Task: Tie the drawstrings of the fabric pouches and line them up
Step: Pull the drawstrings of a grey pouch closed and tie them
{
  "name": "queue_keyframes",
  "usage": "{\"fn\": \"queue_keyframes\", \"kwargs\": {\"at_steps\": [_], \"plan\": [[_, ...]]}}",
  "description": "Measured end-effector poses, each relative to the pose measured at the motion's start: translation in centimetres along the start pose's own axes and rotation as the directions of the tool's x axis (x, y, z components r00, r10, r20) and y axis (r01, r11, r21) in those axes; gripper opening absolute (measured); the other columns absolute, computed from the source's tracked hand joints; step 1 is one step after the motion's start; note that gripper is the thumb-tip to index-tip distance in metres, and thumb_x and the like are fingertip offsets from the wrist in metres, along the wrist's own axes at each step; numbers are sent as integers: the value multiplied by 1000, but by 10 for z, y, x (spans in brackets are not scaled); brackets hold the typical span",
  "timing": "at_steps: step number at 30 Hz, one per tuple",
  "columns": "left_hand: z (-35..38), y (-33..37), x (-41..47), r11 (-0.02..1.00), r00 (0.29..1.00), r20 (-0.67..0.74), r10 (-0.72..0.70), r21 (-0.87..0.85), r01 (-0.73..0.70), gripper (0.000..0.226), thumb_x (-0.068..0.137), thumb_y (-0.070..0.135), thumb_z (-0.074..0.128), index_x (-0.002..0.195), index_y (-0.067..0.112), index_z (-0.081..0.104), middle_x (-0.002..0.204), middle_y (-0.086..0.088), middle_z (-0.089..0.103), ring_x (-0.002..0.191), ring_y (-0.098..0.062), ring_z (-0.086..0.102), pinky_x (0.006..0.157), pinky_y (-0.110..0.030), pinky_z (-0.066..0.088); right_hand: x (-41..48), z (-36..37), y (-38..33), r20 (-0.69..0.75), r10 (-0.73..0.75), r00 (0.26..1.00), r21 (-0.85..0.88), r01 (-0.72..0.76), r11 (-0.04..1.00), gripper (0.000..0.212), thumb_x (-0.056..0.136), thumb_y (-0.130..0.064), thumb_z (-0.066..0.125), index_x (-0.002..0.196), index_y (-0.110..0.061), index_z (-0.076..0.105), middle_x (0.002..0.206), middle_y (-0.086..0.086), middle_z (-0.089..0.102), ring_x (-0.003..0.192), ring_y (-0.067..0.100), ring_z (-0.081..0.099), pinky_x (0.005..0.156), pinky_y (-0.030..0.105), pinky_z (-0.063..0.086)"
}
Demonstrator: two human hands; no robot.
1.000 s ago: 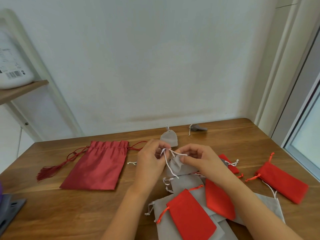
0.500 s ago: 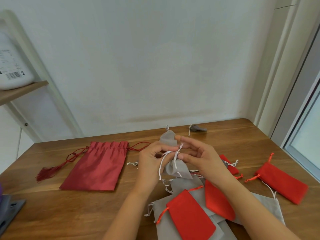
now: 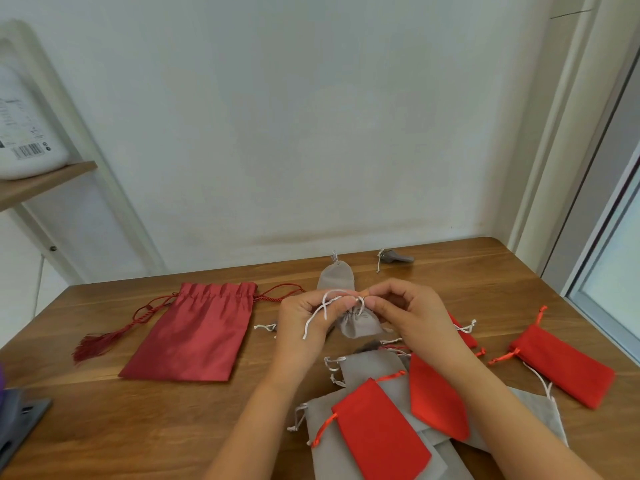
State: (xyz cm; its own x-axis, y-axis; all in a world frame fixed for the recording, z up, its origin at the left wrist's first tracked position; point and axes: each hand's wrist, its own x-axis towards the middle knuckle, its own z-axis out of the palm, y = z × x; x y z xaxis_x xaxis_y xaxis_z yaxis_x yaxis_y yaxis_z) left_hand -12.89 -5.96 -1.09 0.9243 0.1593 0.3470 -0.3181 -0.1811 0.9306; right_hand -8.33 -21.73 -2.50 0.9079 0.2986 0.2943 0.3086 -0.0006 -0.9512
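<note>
We hold the grey pouch (image 3: 360, 325) just above the table (image 3: 173, 427), the left hand (image 3: 304, 320) pinching its white cord (image 3: 325, 306) and the right hand (image 3: 412, 313) pinching cord at the gathered neck. It looks light, soft and limp, so we would grip the thin cords close to the neck. Since half a second ago our hands have drawn together and a loop has formed.
</note>
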Motion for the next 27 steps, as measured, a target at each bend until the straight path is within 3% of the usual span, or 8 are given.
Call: {"fn": "queue_keyframes", "kwargs": {"at_steps": [3, 8, 11, 16, 20, 23, 25, 27], "plan": [[1, 2, 2, 995, 998, -17, -55, -89, 53, 26, 82, 5, 67, 71, 26, 77, 80, 3, 75, 81, -8, 68, 76, -22, 52, 0, 0, 2, -13, -18, 1000, -51, 17, 999, 18, 87, -4, 67, 80, -21, 71, 76, 5, 71, 66, 8, 59, 62, 24, 48], [-10, 0, 7, 961, 994, -52, -99, -263, 82, 20, 79, 25, 63, 87, 17, 79, 100, -5, 75, 105, -20, 67, 95, -33, 49, 2, -6, 0, -53, 9, 999, -3, -9, 1000, 14, 89, -1, 62, 83, -12, 69, 68, 1, 67, 62, 6, 59, 62, 19, 49], [-11, 2, 10, 876, 990, -28, -139, -469, 110, 20, 81, 18, 58, 80, 12, 78, 87, -8, 75, 90, -17, 70, 81, -24, 54, 3, -9, -3, -55, 37, 998, 69, -34, 997, 13, 91, -3, 61, 82, -11, 66, 60, -2, 63, 59, 7, 58, 61, 19, 49], [-6, 2, 9, 983, 995, -52, -80, -172, 70, 19, 94, 9, 53, 81, 6, 66, 70, 2, 70, 64, -6, 63, 61, -14, 47, 2, -4, -6, 15, 9, 1000, 67, -10, 998, 10, 92, -2, 59, 82, -5, 63, 60, -1, 62, 58, 8, 56, 59, 18, 47], [-3, -2, 10, 958, 987, -59, -147, -256, 128, 24, 100, 17, 43, 84, 12, 60, 73, -3, 65, 60, -8, 52, 58, -17, 44, 1, -3, -6, 45, 13, 999, 105, -18, 994, 10, 91, -4, 59, 83, -7, 64, 67, 1, 64, 63, 7, 58, 61, 16, 47], [-1, -4, 9, 938, 981, -31, -190, -302, 172, 44, 103, 21, 36, 71, 27, 67, 75, -15, 53, 49, -7, 38, 44, -18, 30, -1, -1, -7, 62, 28, 998, 212, -41, 976, 6, 88, -7, 61, 84, -4, 63, 65, 5, 63, 60, 9, 56, 60, 17, 47], [-1, -7, 8, 961, 982, -25, -187, -211, 178, 43, 104, 21, 33, 76, 27, 66, 75, -16, 55, 44, -7, 34, 40, -19, 25, -1, -1, -8, 69, 34, 997, 237, -50, 970, 8, 87, -10, 61, 84, -3, 62, 64, 5, 62, 59, 10, 56, 59, 18, 47], [-5, -10, 10, 983, 984, -21, -174, -56, 173, 33, 104, 22, 32, 91, 16, 62, 75, -3, 68, 41, -7, 36, 40, -19, 27, 0, -2, -8, 55, 50, 997, 246, -62, 967, 7, 89, -7, 59, 83, -4, 62, 66, 4, 63, 59, 8, 56, 59, 17, 47]]}}
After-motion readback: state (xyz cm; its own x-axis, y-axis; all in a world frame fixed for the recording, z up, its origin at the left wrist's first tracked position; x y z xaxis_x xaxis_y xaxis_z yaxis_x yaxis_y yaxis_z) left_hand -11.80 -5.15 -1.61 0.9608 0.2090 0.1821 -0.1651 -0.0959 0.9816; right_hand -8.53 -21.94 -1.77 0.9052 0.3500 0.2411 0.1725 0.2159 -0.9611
